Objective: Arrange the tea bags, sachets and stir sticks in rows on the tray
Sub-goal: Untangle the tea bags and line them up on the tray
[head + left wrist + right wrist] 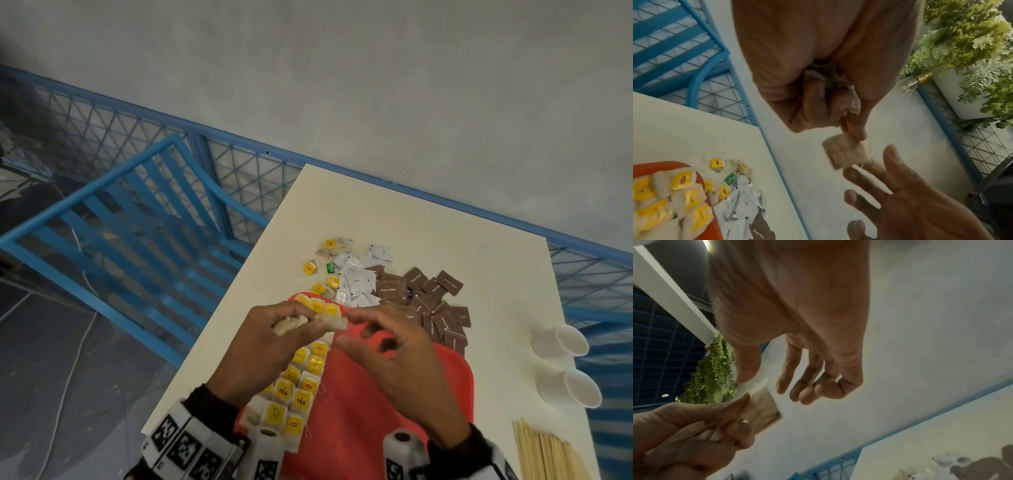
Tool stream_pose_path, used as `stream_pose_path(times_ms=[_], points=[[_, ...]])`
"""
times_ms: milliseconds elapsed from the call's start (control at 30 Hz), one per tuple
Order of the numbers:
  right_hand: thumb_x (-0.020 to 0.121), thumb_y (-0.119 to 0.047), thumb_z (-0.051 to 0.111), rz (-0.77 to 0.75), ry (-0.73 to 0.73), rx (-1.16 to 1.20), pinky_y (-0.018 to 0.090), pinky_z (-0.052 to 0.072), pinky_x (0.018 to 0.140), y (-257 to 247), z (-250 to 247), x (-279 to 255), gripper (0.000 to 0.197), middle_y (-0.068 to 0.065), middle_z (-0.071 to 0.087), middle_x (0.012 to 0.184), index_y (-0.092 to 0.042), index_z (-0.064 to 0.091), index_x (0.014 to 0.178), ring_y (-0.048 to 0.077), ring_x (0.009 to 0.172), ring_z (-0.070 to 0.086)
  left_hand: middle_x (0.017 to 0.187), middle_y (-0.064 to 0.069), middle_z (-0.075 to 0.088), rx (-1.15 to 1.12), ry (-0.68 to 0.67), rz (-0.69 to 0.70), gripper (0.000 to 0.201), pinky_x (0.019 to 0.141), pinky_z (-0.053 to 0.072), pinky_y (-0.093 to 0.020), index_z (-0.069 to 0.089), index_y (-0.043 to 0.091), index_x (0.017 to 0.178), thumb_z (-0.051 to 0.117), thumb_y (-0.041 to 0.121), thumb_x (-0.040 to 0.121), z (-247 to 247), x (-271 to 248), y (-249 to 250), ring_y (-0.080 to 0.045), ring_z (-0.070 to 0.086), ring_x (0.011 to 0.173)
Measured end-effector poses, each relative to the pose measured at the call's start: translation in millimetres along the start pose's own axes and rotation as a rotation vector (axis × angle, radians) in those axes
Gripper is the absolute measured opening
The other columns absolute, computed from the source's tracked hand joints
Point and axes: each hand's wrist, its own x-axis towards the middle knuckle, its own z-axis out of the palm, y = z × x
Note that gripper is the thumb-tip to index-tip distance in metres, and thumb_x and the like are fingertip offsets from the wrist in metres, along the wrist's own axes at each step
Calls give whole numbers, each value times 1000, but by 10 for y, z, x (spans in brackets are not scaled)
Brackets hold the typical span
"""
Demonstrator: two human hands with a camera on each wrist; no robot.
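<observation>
Above the red tray [376, 394], my left hand [308, 323] grips a bunch of tea bags, and one beige tea bag [334, 323] sticks out past its fingertips. My right hand [346, 329] hovers just right of that bag with thumb and fingers relaxed and apart, its fingertips [781, 386] close to the bag's edge [762, 412]. From the left wrist, the tea bag [844, 152] hangs pinched under my left hand [838, 113], with its string showing. Rows of yellow-tagged tea bags [301, 387] fill the tray's left side.
Beyond the tray lie loose tea bags [329, 246], white sachets [359, 281] and brown sachets [431, 301]. Wooden stir sticks [548, 455] lie at the table's near right, with two paper cups [565, 339] on their sides. A blue chair [120, 222] stands left of the table.
</observation>
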Motion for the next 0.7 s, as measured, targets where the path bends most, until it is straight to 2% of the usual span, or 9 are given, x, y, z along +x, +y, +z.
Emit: stream_pose_path(times_ms=[67,133,233,300,367,467,567,633,700], points=[[78,-52,69,-38,-50,2,16,42,62,-19,115,-9,20,-17,67,88,-34,72,88,10,78,62,59,13,58,-7,-14,-2,23,47,36,-12,74,11,80,80,34,80,-13,-13,-27,1,45,45],[81,-44,71,-23,-53,14,12,37,59,20,233,-36,13,-16,66,75,-32,70,77,4,65,57,60,15,62,37,-25,-11,9,49,39,-8,73,11,81,73,19,84,-34,-10,-83,6,51,48],[83,-26,77,110,-68,128,12,36,58,109,328,-57,8,-8,68,69,-22,74,77,1,59,54,72,10,68,146,-40,-28,10,56,43,-13,74,21,78,73,30,82,-126,-46,-225,1,59,61],[81,-15,78,207,-126,240,12,39,60,130,390,-68,3,-1,70,72,-13,76,80,-1,62,55,73,6,69,118,-20,-100,12,57,45,-15,73,18,78,74,29,83,-195,-63,-328,-3,61,64],[81,-10,77,258,-149,266,12,42,62,146,486,-64,3,1,71,72,-10,75,79,0,63,55,70,7,68,89,0,-175,11,55,45,-16,73,15,80,74,26,84,-260,-77,-431,-1,60,61],[83,-8,76,382,-123,274,12,44,60,305,636,73,2,1,71,72,-8,74,81,-1,62,57,77,6,72,141,28,-240,9,61,48,-22,74,20,85,72,28,87,-395,-101,-586,-4,64,68],[85,-8,74,508,-55,188,13,43,55,664,826,325,11,-6,62,62,-3,70,76,2,57,54,63,13,66,152,125,-323,8,49,42,-15,73,19,86,68,22,91,-590,-153,-694,2,56,51],[86,-7,72,603,-31,184,15,45,53,908,989,494,18,2,57,66,6,66,76,10,60,51,58,12,63,176,150,-377,10,43,39,-18,72,17,86,68,23,92,-732,-187,-757,0,51,45],[87,-6,71,694,-24,203,18,44,51,1073,1149,637,18,3,58,65,7,65,76,15,60,50,56,13,62,214,144,-418,11,43,38,-18,72,17,87,67,24,93,-855,-213,-809,0,51,44]])
